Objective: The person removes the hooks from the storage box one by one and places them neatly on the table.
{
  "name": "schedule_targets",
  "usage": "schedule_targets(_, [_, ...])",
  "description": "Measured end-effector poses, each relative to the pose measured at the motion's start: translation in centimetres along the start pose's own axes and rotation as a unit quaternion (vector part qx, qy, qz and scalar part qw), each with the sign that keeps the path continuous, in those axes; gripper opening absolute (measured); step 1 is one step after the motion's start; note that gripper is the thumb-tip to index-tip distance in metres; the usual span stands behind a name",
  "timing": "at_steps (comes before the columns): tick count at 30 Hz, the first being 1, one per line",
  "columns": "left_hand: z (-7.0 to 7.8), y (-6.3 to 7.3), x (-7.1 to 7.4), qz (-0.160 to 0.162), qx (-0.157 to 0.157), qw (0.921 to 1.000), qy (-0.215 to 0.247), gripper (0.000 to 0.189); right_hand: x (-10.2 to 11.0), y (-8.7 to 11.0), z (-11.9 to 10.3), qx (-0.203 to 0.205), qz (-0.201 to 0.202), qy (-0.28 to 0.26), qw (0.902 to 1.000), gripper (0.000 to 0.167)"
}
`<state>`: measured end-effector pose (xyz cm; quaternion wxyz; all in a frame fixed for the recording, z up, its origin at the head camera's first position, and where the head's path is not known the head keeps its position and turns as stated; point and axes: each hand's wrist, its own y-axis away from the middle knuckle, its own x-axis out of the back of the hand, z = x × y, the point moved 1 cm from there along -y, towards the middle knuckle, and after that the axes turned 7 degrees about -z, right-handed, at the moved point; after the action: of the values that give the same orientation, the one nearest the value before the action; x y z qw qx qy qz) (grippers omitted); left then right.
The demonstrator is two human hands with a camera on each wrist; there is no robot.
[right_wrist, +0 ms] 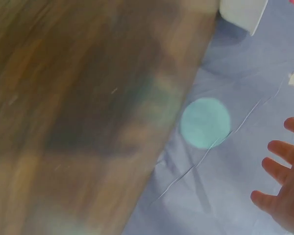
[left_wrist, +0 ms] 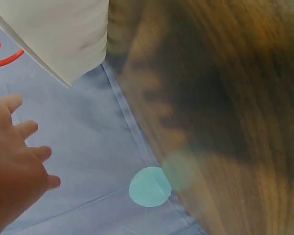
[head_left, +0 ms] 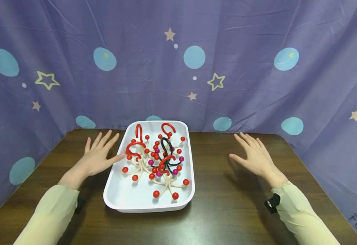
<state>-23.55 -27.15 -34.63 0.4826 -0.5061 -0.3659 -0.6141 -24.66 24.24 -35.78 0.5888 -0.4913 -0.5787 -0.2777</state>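
A white tray (head_left: pixel 129 195) sits on the table, left of centre. Inside it lie several claw-like hand massagers (head_left: pixel 168 182) with red loop handles, cream legs and red ball tips. Among them is a black massager (head_left: pixel 166 139) with magenta balls, partly hidden by the others. My left hand (head_left: pixel 96 158) is spread palm down beside the tray's left side, its thumb tip over the rim; contact cannot be told. To the right of the tray, apart from it, my right hand (head_left: pixel 256 158) is held with fingers spread and holds nothing. Both wrist views show straight fingers.
The brown wooden table (head_left: pixel 218 204) carries the tray and both hands' shadows. A purple curtain (head_left: pixel 141 81) with stars and blue ovals hangs behind and at both sides. Black bands (head_left: pixel 271 203) show at the wrists below pale sleeves.
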Motion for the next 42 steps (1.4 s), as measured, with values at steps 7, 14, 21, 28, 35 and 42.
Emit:
schedule_targets(7, [-0.3, 0.4, -0.3, 0.011, -0.007, 0.9999, 0.009, 0.082, 0.4, -1.1, -2.9, 0.047, 0.019, -0.01, 0.9987, 0.069])
schedule_targets(14, [-0.4, 0.9, -1.0, -0.006, 0.02, 0.996, 0.087, 0.074, 0.6, -2.1, -5.6, 0.068, 0.027, -0.027, 0.997, 0.059])
schedule_targets(21, [-0.2, 1.2, -2.1, 0.004, 0.013, 0.9833, 0.182, 0.065, 0.6, -3.3, -8.3, 0.11, 0.051, -0.058, 0.9909, 0.05])
schedule_targets(28, [0.2, 1.5, -2.5, -0.031, 0.026, 0.9659, 0.256, 0.067, 0.2, -4.2, -10.9, 0.152, 0.046, -0.101, 0.9822, 0.044])
schedule_targets(35, [0.2, 1.7, -3.1, -0.037, 0.024, 0.9373, 0.346, 0.067, -0.4, -4.9, -13.4, 0.193, 0.026, -0.14, 0.9709, 0.043])
schedule_targets(42, [-0.1, 1.9, -4.0, -0.024, 0.027, 0.9243, 0.38, 0.063, -1.2, -5.4, -15.7, 0.226, -0.003, -0.168, 0.9594, 0.042])
